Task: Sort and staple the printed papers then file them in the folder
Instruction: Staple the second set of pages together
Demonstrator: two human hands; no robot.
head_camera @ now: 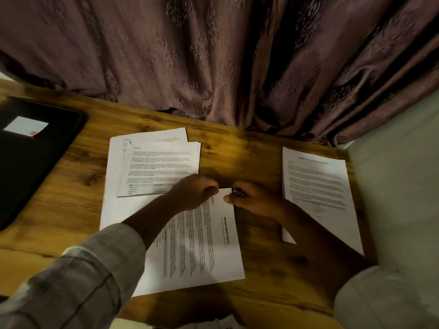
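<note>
Probably a home: wooden table against embroidered purple curtains.

Left edge cuts black flat folder. Mostly hidden inside right hand: small dark metal object, identity unclear. Body text on white printed sheets too blurred to read.

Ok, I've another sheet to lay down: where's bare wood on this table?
Bare wood lies between the pile and the right sheet, in the strip between the folder and the pile, and along the near edge right of the report. It is crowded at the report's top corner, where the left grip pinches it and the right grip holds a stapler.
</note>
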